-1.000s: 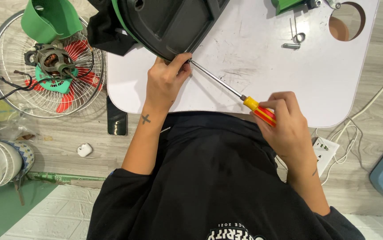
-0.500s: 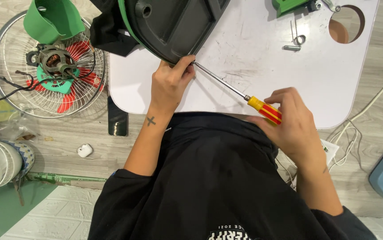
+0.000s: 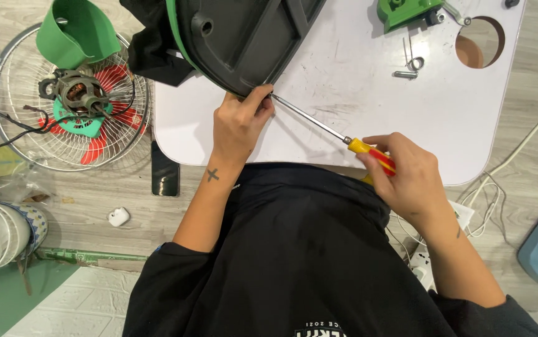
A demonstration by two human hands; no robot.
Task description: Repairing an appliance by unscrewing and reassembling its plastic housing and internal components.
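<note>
From where I sit watching the head view, my left hand (image 3: 239, 125) rests at the lower edge of the large dark grey moulded plastic housing with a green rim (image 3: 244, 37), which lies at the top of the white table (image 3: 344, 93) and hangs partly over its left side. The fingers (image 3: 261, 100) of that hand are drawn together, pinching right at the housing's rim where the metal tip of the screwdriver meets it. My right hand (image 3: 406, 178) is near the table's front edge, its fingers wrapped and clamped on the yellow and red handle of the long-shafted screwdriver (image 3: 344, 138), whose steel shaft runs diagonally up and left across the table to the housing's edge. At the table's far side lie a green plastic part (image 3: 406, 11), a few small metal bits (image 3: 411, 62) and a round hole (image 3: 479, 42). On the floor to the left, a wire fan guard (image 3: 13, 125) holds a bare motor (image 3: 78, 93) over red blades, with a green plastic cover (image 3: 75, 31) just beside it. A black phone (image 3: 164, 175) lies below the table's left edge.
</note>
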